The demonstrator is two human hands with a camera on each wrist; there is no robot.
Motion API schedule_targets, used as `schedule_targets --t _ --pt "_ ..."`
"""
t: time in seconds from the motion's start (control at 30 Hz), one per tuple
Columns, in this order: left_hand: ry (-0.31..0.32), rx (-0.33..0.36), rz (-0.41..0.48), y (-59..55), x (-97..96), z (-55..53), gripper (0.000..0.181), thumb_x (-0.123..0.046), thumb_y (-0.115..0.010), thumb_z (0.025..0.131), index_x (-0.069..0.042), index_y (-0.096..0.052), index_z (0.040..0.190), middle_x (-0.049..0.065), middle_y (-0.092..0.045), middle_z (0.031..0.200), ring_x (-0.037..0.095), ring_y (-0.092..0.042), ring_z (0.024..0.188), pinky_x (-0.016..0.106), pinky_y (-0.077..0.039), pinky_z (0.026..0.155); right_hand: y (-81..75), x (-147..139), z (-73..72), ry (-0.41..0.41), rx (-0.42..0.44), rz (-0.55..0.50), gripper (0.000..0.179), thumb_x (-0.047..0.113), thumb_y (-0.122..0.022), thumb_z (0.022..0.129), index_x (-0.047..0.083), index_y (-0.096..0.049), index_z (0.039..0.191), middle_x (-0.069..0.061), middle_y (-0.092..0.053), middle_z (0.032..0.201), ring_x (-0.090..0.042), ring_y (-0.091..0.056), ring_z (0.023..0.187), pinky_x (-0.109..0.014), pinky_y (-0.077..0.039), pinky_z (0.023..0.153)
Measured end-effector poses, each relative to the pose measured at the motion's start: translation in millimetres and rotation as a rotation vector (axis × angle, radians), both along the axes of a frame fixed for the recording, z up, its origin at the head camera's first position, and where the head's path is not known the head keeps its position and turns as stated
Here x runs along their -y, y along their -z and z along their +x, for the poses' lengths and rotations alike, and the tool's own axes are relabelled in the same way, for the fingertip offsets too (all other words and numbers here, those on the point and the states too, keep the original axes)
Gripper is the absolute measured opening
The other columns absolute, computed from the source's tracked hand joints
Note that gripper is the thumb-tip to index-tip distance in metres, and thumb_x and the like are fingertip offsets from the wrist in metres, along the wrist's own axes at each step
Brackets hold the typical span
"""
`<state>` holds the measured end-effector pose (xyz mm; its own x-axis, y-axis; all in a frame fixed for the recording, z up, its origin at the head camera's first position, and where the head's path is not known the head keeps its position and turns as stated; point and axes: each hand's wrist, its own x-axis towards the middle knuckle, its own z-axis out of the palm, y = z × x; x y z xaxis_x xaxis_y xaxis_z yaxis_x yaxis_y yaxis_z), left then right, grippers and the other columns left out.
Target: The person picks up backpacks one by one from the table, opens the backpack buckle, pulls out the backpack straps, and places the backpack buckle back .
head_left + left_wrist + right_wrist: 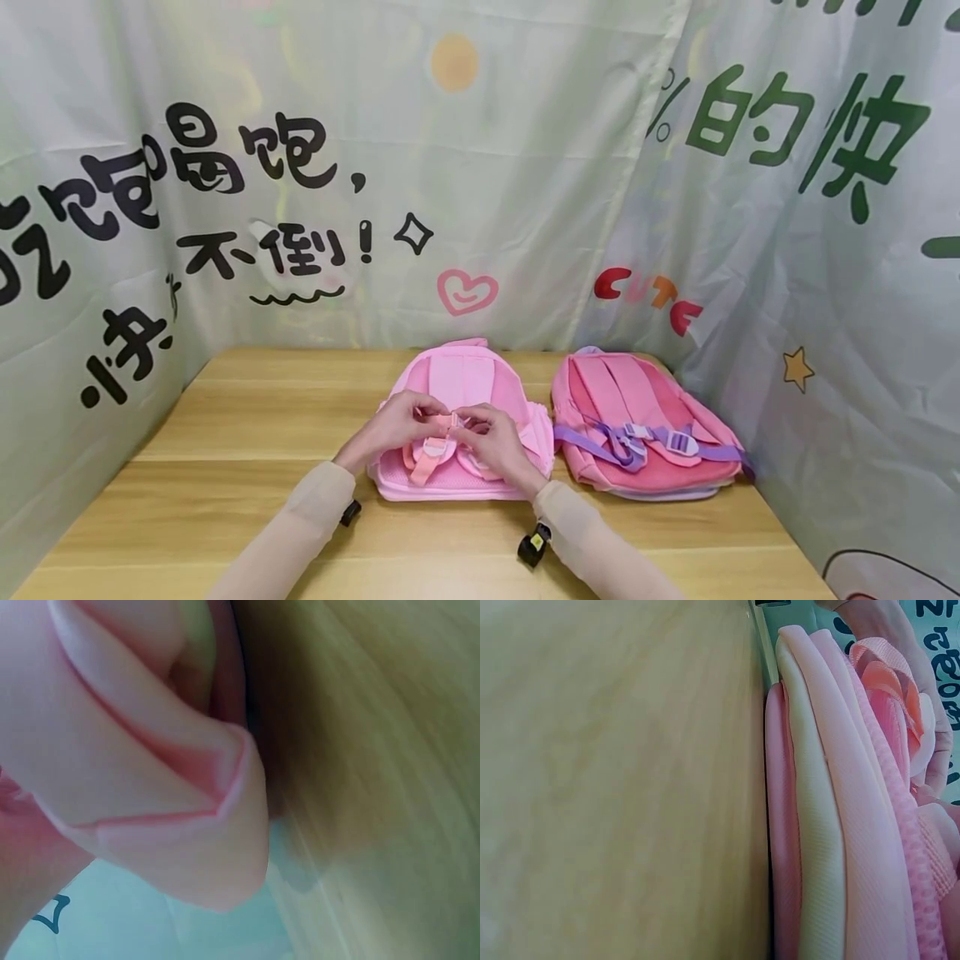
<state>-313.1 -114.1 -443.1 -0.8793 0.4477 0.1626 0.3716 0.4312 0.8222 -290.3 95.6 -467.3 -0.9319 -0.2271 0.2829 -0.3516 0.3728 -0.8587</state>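
Observation:
A pink backpack (461, 375) lies on the wooden table, its back panel and shoulder straps facing up. Over its middle, my left hand (405, 421) pinches a peach strap by a small buckle (453, 420). From the other side my right hand (491, 437) pinches at the same buckle; the fingers partly cover it. A pale strap adjuster (435, 448) hangs just below. In the right wrist view, the backpack's layered edge (870, 825) runs beside the table, with the left hand (934, 712) beyond. Folded pale pink fabric (180, 855) fills much of the left wrist view.
To the right lies a second, deeper pink backpack (622, 387) with purple straps (716, 452), close beside the first. The wooden table (300, 408) meets printed curtains (525, 208) at the back and sides.

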Motion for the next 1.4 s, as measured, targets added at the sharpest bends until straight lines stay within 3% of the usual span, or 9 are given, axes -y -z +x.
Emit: schedule_targets --t 0.13,0.27,0.37,0.83,1.17,1.4 --pt "-0.012 0.020 0.001 -1.2 2.8 -0.1 0.009 -0.018 -0.071 0.090 -0.016 -0.076 0.097 -0.002 -0.071 0.087 0.014 -0.058 0.078 0.026 -0.049 0.070 -2.2 1 2.2 -0.002 0.001 -0.028 0.027 0.015 -0.076 0.085 0.011 -0.073 0.112 -0.008 -0.067 0.100 -0.015 -0.063 0.083 -0.020 -0.051 0.071" --pt "-0.002 0.036 -0.009 -0.6 4.6 -0.2 0.011 -0.016 -0.065 0.094 -0.012 -0.076 0.095 0.002 -0.070 0.086 0.014 -0.055 0.076 0.026 -0.046 0.067 1.4 1 2.3 -0.005 0.017 -0.063 0.028 0.014 -0.076 0.085 0.010 -0.073 0.112 -0.010 -0.067 0.100 -0.016 -0.063 0.082 -0.019 -0.051 0.069" --pt "0.003 0.056 -0.006 0.3 4.1 0.3 0.012 -0.015 -0.064 0.095 -0.010 -0.075 0.095 0.004 -0.068 0.084 0.014 -0.053 0.074 0.025 -0.044 0.066 6.9 -1 -0.2 -0.009 0.025 -0.073 0.028 0.016 -0.077 0.085 0.012 -0.073 0.112 -0.009 -0.068 0.100 -0.013 -0.062 0.082 -0.019 -0.051 0.069" --pt "-0.001 0.071 0.028 -1.8 -1.5 -0.7 0.013 -0.015 -0.061 0.097 -0.010 -0.072 0.092 0.001 -0.060 0.079 0.013 -0.048 0.071 0.023 -0.040 0.064 3.6 -1 0.6 -0.004 0.081 -0.145 0.031 0.008 -0.076 0.084 0.009 -0.072 0.114 -0.014 -0.070 0.096 -0.010 -0.061 0.082 -0.017 -0.050 0.069" --pt "0.003 0.048 0.014 -2.7 -5.8 -2.1 0.014 -0.012 -0.060 0.097 -0.011 -0.072 0.089 -0.003 -0.060 0.076 0.012 -0.048 0.072 0.022 -0.041 0.066 -26.6 1 21.7 -0.034 0.082 -0.128 0.029 0.003 -0.071 0.086 -0.003 -0.069 0.114 -0.022 -0.069 0.097 -0.013 -0.062 0.086 -0.016 -0.051 0.071" --pt "0.041 0.064 0.008 -1.9 -6.3 -1.9 0.014 -0.012 -0.060 0.097 -0.009 -0.072 0.092 -0.001 -0.066 0.082 0.012 -0.055 0.074 0.024 -0.047 0.069 -0.8 0 5.5 -0.037 0.058 -0.153 0.029 0.003 -0.073 0.085 0.000 -0.070 0.114 -0.021 -0.067 0.101 -0.018 -0.065 0.090 -0.018 -0.053 0.074"
